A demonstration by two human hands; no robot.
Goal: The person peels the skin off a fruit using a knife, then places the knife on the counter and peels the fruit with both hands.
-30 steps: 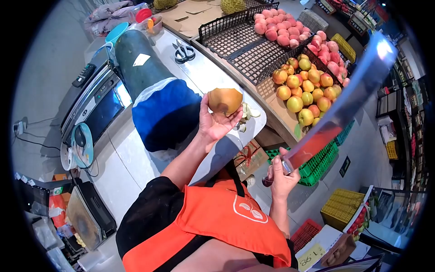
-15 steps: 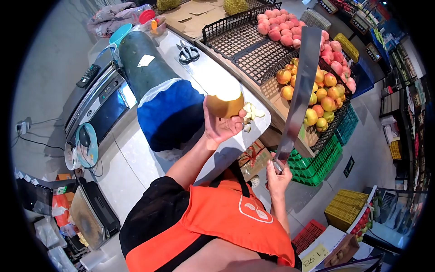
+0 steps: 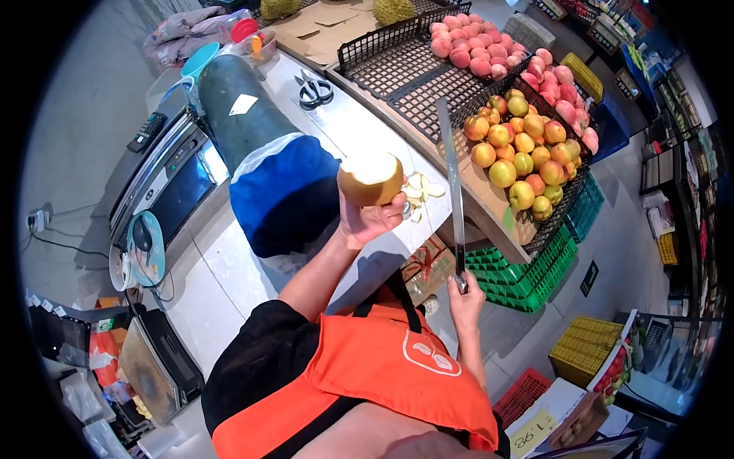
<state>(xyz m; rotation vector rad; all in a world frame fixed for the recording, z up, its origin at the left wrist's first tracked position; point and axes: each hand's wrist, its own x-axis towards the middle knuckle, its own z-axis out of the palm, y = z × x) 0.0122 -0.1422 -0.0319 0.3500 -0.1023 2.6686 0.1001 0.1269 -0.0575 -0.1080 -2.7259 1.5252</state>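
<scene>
My left hand (image 3: 362, 222) holds up a round brown fruit (image 3: 370, 180) whose top is peeled and pale, above the table's right end. My right hand (image 3: 466, 294) is closed round the handle of a long knife (image 3: 453, 176), its blade pointing up and seen nearly edge-on. The knife and the fruit are apart. Pale peel pieces (image 3: 418, 188) lie on the white table (image 3: 359, 130) just right of the fruit. Black-handled scissors (image 3: 314, 92) rest farther back on the table. Left of the fruit is a large dark green melon (image 3: 245, 107) with a blue covering (image 3: 287, 195) over its near end.
A black crate of yellow-red fruit (image 3: 523, 153) and a pile of pink peaches (image 3: 478, 46) stand at the right. Green crates (image 3: 527, 275) sit below them. A screen device (image 3: 172, 180) and a mouse (image 3: 142, 232) are on the left.
The knife has swung left from over the fruit crates and turned nearly edge-on. The round fruit was tilted, and its pale peeled top now faces up.
</scene>
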